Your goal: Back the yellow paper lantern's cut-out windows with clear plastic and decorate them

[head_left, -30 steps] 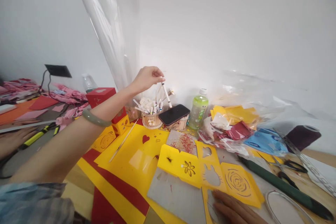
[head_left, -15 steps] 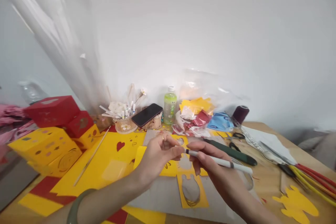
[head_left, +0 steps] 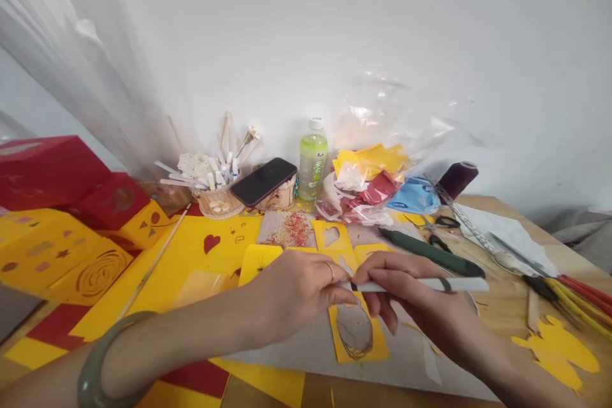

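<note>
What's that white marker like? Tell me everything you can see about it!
The white marker is slim, straight and smooth, and looks like plastic. A dark band circles it near its right end; another dark mark shows near its left end. It lies nearly level above a yellow card. The left hand pinches its left end; the right hand grips its middle, hiding part. I can't tell whether it's capped.

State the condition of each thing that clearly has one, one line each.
White marker: held, cap state unclear
Left hand: closed on the marker's dark-banded end
Right hand: closed around the marker
Drink bottle: upright, capped
Smartphone: face up, screen dark
Other markers: standing in a basket
Scissors: handles spread apart
Thread spool: tilted
Green bangle: worn
</note>
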`<state>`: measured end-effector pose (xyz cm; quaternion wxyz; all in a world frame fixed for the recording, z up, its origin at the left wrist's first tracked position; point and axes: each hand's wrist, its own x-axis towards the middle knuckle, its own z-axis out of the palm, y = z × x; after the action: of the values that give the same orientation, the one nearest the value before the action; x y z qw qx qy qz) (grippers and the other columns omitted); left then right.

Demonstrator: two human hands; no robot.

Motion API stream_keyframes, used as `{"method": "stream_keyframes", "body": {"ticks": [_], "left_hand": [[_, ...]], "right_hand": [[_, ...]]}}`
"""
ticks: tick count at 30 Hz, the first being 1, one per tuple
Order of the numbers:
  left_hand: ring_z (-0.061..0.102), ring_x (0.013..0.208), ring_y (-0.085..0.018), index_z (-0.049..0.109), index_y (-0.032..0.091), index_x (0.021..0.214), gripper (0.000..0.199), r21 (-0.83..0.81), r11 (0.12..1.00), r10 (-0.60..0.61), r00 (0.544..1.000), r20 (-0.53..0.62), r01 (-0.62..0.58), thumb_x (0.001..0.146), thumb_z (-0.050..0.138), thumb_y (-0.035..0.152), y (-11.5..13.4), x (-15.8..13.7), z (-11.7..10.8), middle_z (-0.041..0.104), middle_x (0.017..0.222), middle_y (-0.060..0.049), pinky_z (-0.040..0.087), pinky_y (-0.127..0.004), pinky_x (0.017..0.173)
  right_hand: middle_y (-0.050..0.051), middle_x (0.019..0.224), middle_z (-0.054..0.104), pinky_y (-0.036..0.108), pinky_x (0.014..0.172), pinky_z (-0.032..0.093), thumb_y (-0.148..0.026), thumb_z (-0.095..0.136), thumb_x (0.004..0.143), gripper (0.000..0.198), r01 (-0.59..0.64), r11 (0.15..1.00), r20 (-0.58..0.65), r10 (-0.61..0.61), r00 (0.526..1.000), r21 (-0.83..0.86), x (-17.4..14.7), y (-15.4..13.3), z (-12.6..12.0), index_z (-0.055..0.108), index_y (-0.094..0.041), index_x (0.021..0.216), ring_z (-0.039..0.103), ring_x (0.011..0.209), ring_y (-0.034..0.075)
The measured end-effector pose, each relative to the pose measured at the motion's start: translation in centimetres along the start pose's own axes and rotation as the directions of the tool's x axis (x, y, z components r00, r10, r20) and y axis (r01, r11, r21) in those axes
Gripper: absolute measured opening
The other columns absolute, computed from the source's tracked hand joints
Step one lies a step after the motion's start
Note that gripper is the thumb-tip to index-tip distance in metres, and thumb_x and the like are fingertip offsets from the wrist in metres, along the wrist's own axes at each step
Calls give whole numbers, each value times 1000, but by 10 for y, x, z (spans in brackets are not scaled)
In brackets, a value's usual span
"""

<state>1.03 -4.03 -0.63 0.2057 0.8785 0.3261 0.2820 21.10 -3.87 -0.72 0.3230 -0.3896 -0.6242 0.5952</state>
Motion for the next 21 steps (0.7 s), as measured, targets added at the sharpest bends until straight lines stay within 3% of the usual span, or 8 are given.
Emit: {"method": "stream_keyframes", "body": {"ticks": [2, 3, 6, 7, 9, 12, 17, 21], "left_hand": [[54, 52, -8, 63, 14, 69, 22, -60, 990, -124, 990, 65, 128, 87, 55, 24, -4, -6, -10, 61, 60, 3, 42, -17, 53], [54, 51, -7, 63, 14, 68, 24, -69, 976, -200, 977, 76, 205, 88, 53, 24, -8, -10, -14, 60, 58, 4, 41, -16, 51], [57, 50, -8, 61, 15, 66, 32, 32, 943, -333, 943, 21, 332, 92, 44, 23, -25, -23, -16, 60, 55, 4, 43, -15, 47], [61, 57, -9, 63, 16, 69, 31, 113, 960, -258, 966, -11, 258, 92, 43, 23, -31, -26, -11, 64, 62, 3, 46, -17, 52], [66, 69, -15, 65, 14, 74, 30, 327, 944, 83, 993, -90, -49, 92, 41, 20, -39, -30, 9, 70, 75, -2, 52, -23, 59], [67, 82, -23, 65, 9, 81, 22, 563, 775, 389, 919, -67, -287, 87, 45, 15, -43, -34, 43, 71, 92, -12, 56, -29, 59], [67, 85, -24, 65, 3, 90, 26, 636, 663, 450, 889, 83, -395, 81, 42, 10, -39, -38, 59, 71, 92, -16, 56, -27, 57], [69, 79, -21, 65, 7, 87, 26, 681, 634, 454, 889, 54, -366, 81, 40, 7, -41, -38, 59, 72, 87, -11, 53, -24, 51]], "right_hand": [[0, 57, 57, 24, 41, 36, -34, 58, 84, 19, 58, 996, -122, -65, 990, -63, -10, -3, -16, 68, -22, 73, 50, 46, 11], [-2, 53, 52, 23, 35, 29, -35, 64, 79, 17, 175, 980, -286, -196, 938, -96, -15, -5, -25, 66, -24, 67, 43, 41, 9], [-3, 60, 52, 22, 39, 32, -34, 73, 70, 11, 250, 953, -518, -303, 800, -171, -22, -4, -46, 65, -32, 78, 41, 46, 8], [-1, 55, 50, 23, 38, 32, -38, 71, 72, 13, 192, 968, -499, -249, 830, -163, -19, -1, -47, 66, -26, 71, 42, 45, 9], [-1, 51, 47, 24, 36, 30, -54, 58, 76, 33, 79, 995, -385, -97, 918, -62, -9, 9, -37, 65, -22, 71, 39, 42, 10], [-6, 50, 39, 22, 39, 25, -46, 63, 75, 30, -133, 985, -312, 93, 945, -107, 14, 28, -8, 53, -20, 64, 33, 44, 7], [-6, 57, 43, 21, 42, 28, -35, 56, 78, 21, -138, 961, -283, 66, 957, -241, 40, 51, 15, 44, -21, 68, 35, 49, 9], [-6, 56, 40, 22, 45, 27, -22, 56, 72, 21, -134, 948, -258, 57, 964, -290, 47, 57, 11, 39, -21, 59, 34, 51, 9]]}}
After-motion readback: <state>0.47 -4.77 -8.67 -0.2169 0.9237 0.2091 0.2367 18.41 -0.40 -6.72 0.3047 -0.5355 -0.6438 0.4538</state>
